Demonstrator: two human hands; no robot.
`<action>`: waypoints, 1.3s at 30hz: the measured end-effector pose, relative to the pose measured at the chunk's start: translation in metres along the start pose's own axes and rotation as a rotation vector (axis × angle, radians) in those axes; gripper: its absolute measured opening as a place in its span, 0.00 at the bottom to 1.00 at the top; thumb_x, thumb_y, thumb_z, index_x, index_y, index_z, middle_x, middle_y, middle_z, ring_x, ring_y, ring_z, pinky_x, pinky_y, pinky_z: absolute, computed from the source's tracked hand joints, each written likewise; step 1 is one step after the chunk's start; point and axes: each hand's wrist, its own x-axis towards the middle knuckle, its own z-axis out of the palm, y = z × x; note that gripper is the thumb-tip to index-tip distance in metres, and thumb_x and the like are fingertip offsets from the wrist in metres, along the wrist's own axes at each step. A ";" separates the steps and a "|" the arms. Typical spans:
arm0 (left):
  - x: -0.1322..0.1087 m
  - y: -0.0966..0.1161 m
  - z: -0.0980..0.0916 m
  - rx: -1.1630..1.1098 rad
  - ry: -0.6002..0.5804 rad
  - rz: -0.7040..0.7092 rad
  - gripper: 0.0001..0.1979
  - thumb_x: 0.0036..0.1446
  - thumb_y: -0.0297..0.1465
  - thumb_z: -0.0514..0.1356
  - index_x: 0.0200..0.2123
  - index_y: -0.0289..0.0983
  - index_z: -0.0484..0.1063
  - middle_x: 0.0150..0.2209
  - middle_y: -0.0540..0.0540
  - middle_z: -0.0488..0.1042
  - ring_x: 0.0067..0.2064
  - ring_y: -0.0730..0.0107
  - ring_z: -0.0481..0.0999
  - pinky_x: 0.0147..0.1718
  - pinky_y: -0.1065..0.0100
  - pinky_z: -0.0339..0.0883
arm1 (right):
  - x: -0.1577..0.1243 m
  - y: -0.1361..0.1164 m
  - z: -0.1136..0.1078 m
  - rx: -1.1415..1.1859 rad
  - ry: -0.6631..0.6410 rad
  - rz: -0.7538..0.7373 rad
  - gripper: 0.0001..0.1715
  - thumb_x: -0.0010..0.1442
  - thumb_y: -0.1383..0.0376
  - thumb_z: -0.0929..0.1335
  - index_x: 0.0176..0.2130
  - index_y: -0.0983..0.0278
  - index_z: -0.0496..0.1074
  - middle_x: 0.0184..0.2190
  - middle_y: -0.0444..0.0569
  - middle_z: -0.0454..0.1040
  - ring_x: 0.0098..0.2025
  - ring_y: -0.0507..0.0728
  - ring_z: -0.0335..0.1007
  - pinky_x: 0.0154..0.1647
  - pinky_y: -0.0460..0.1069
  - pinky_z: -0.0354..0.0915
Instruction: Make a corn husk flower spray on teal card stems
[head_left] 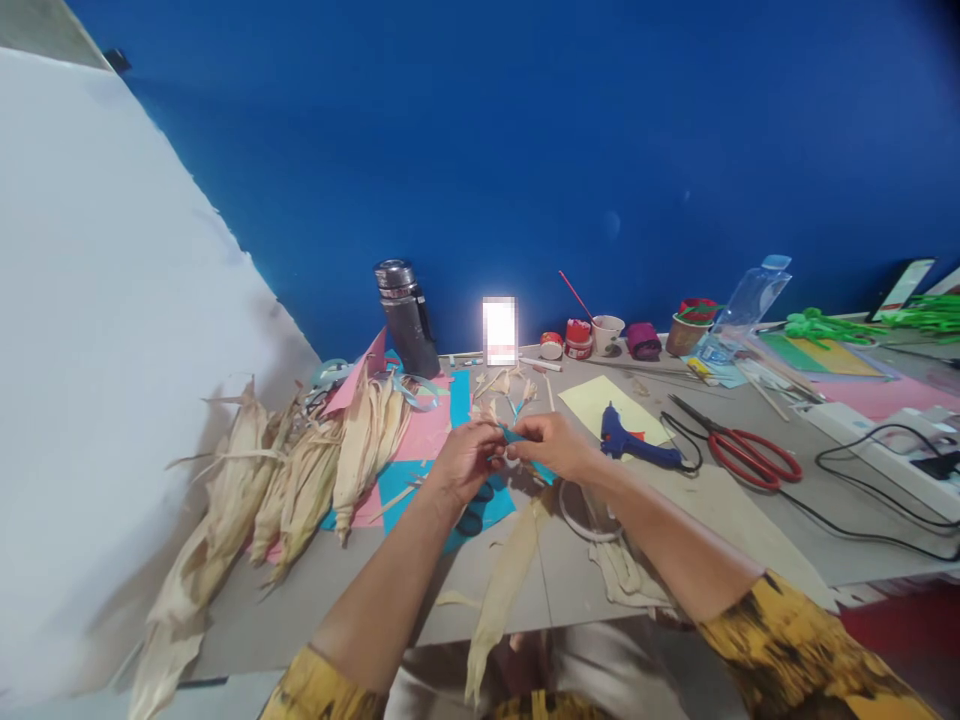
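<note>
My left hand (pixel 471 458) and my right hand (pixel 553 445) meet over the middle of the table, fingertips almost touching. Both are closed in a pinch around a small piece of blue paper (pixel 513 435), mostly covered by the fingers. Beneath my left hand lies a larger blue paper sheet (pixel 442 510), with dark scissor handles (pixel 471 518) partly hidden on it. A long corn husk strip (pixel 510 575) hangs toward the table's front edge below my hands. Just beyond the fingers are small husk pieces (pixel 510 383). A roll of tape (pixel 589 520) rests under my right forearm.
Dried corn husks (pixel 300 480) are heaped at left, beside a dark thermos (pixel 409 320). To the right lie a blue glue gun (pixel 637 440), red-handled scissors (pixel 750 455) and a white power strip (pixel 885 450) with cords. Paper cups (pixel 607 335) and a plastic bottle (pixel 742 310) line the wall.
</note>
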 end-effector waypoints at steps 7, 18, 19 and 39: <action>0.001 0.008 -0.007 -0.084 0.099 0.041 0.09 0.32 0.27 0.64 0.23 0.35 0.68 0.20 0.53 0.67 0.23 0.76 0.68 0.20 0.75 0.57 | -0.001 -0.006 -0.029 0.305 -0.101 0.105 0.34 0.60 0.42 0.61 0.36 0.68 0.78 0.34 0.54 0.79 0.31 0.53 0.73 0.33 0.46 0.66; 0.003 -0.002 -0.005 0.154 0.228 0.185 0.05 0.36 0.27 0.62 0.21 0.35 0.69 0.17 0.53 0.66 0.24 0.74 0.68 0.19 0.74 0.56 | -0.006 -0.010 -0.002 -0.342 0.152 -0.140 0.18 0.52 0.56 0.72 0.40 0.64 0.77 0.33 0.48 0.78 0.35 0.55 0.72 0.35 0.47 0.63; 0.003 -0.004 -0.004 0.183 0.240 0.199 0.04 0.36 0.27 0.61 0.21 0.35 0.69 0.17 0.52 0.66 0.24 0.73 0.68 0.20 0.74 0.58 | -0.007 -0.011 0.003 -0.435 0.168 -0.155 0.18 0.52 0.56 0.73 0.41 0.63 0.76 0.34 0.47 0.78 0.35 0.56 0.72 0.35 0.47 0.62; 0.006 -0.002 -0.006 -0.129 0.050 0.007 0.11 0.37 0.20 0.63 0.29 0.34 0.72 0.21 0.50 0.71 0.25 0.74 0.73 0.27 0.73 0.68 | -0.002 0.000 0.017 -0.632 0.290 -0.119 0.05 0.56 0.65 0.67 0.33 0.60 0.76 0.30 0.46 0.78 0.31 0.54 0.70 0.30 0.46 0.55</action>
